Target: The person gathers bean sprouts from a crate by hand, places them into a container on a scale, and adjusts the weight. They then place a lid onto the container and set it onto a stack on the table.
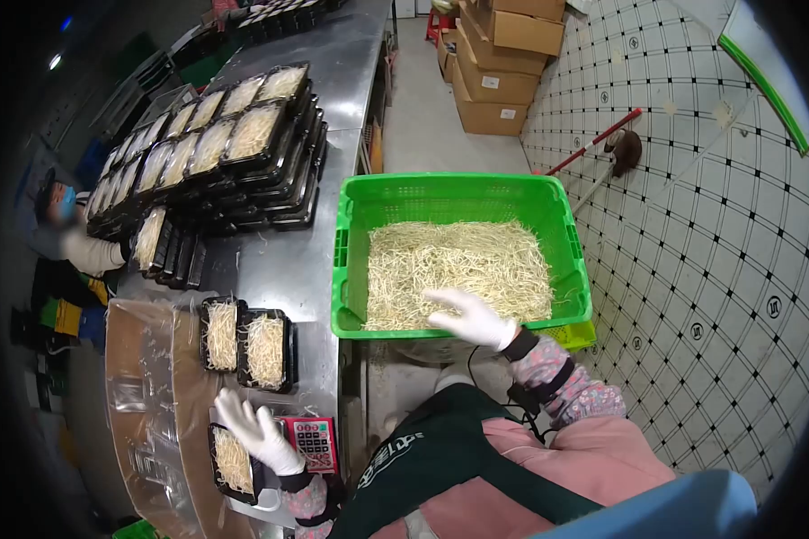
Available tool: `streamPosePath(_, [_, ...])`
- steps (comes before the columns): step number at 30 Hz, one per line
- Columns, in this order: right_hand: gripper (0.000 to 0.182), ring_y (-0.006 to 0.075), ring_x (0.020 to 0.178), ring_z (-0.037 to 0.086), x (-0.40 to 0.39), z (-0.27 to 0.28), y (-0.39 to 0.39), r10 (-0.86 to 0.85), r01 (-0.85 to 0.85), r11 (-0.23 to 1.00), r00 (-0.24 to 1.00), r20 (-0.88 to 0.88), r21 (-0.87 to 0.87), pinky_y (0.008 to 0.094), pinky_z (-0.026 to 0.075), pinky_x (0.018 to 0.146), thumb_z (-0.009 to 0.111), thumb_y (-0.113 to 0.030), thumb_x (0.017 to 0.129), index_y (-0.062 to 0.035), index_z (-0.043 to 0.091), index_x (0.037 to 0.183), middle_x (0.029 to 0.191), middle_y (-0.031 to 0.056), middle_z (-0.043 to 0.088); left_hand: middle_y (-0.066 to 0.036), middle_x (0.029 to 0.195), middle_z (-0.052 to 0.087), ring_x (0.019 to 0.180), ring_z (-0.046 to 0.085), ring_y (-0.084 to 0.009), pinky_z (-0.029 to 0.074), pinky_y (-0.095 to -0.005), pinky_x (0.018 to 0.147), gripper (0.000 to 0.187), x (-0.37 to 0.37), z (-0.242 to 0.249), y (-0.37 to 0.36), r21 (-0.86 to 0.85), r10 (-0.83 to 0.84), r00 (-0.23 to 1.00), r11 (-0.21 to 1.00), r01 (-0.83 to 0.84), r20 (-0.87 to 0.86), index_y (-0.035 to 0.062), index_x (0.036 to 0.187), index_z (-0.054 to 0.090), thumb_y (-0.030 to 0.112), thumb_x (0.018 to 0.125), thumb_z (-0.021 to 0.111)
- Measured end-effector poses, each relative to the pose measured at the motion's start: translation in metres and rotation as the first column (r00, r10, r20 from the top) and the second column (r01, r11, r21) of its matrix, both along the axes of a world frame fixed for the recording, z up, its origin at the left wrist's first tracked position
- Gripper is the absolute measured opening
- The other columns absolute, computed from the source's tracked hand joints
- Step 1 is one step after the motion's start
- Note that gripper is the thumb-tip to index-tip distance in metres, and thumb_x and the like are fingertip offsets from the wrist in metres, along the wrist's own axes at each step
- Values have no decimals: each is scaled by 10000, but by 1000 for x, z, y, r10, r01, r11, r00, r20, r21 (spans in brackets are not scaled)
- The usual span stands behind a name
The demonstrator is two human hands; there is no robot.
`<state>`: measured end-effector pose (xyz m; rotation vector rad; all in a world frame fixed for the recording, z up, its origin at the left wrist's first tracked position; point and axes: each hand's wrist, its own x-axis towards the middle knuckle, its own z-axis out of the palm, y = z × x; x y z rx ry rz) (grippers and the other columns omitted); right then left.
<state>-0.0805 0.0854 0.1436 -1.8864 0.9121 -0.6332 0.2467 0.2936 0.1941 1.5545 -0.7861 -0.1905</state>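
My right hand (472, 319), in a white glove, is over the front edge of a green crate (458, 184), its fingers apart above a heap of pale sprouts (458, 265). My left hand (259, 433), also gloved in white, has its fingers spread and hovers over or touches the edge of a black tray of sprouts (234, 463); which one I cannot tell. A red scale with a keypad (315, 442) sits just right of that hand. Two more filled black trays (265, 350) (221, 334) stand side by side farther up the table.
Stacked packed trays (207, 144) cover the back left of the metal table (270, 260). A clear-plastic-lined box (153, 395) lies along the left. A person (85, 242) in a blue mask is beyond. Cardboard boxes (494, 99) and a red-handled tool (598, 142) are behind the crate.
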Motion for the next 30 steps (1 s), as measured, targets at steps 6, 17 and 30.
streamPosePath(6, [984,409,1378,341,-141,-64,-126,-135,134,990,751,-647,-51,438,293,1141,741,-541,756,37,342,1445,1477,304,342,-152,1508,376,1386,373,-282,302,-435,1135,719,-82,-34,-138,272,-529,832,786,555,-169,45,1493,310,26,863,656])
streamPosePath(17, [790,395,1169,510,-102,-151,-114,373,-509,861,631,-680,-1,462,472,909,808,-288,672,-39,434,1323,1274,206,479,-156,1475,415,1334,437,-264,336,-376,1121,755,-133,-87,-204,439,-532,780,645,625,-329,49,1490,321,49,839,703])
streamPosePath(30, [1185,450,1361,320,-110,-141,-125,182,-425,901,540,-822,-80,616,353,1025,901,-368,545,-49,252,1483,1468,230,324,-295,1545,204,1353,393,-405,367,-386,1102,1397,-200,-197,-316,915,-925,74,-353,194,-372,-1,1519,-37,414,574,903])
